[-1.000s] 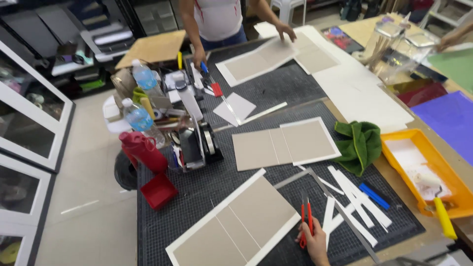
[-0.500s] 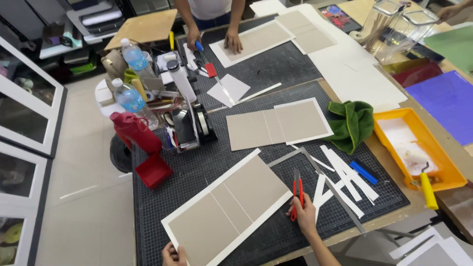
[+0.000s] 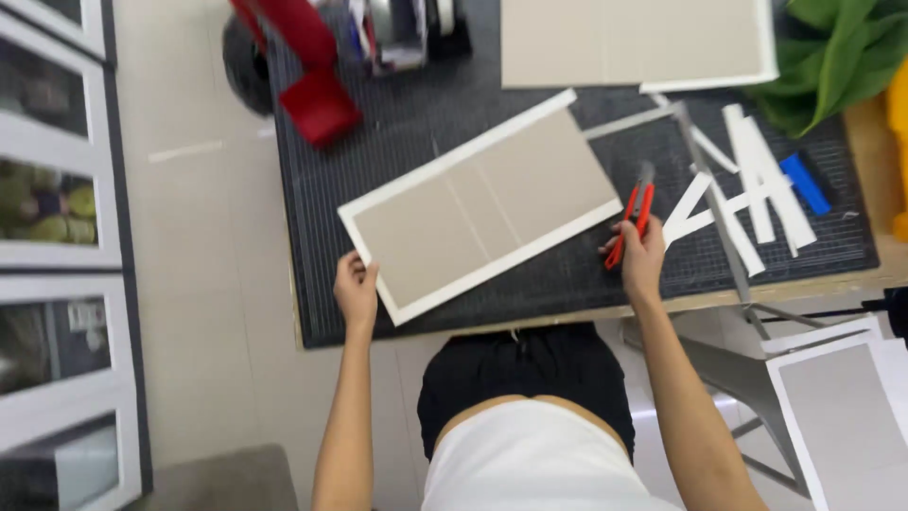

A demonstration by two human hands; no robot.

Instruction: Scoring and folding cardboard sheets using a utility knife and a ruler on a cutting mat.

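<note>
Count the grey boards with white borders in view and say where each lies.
3. One board lies on the cutting mat, its corner held by the left hand. A second board is at the top edge. A third board sits lower right, cut off by the frame.

Taking the grey board with white border (image 3: 482, 208) as the marker: it lies slantwise across the near part of the dark cutting mat (image 3: 397, 114), and bare mat runs all along its far-left edge, open for a hand to pass. At its near-left corner the left hand (image 3: 356, 289) grips the edge; beyond that is open floor. Just right of the board the right hand (image 3: 641, 257) holds a red cutter (image 3: 632, 220), narrowing that side. Further right, white paper strips (image 3: 757, 189), a metal ruler (image 3: 714, 199) and a blue tool (image 3: 804, 185) clutter the mat. Beyond the board's far end lies another grey board (image 3: 634, 43); far-left stands a red tool (image 3: 317, 95).
</note>
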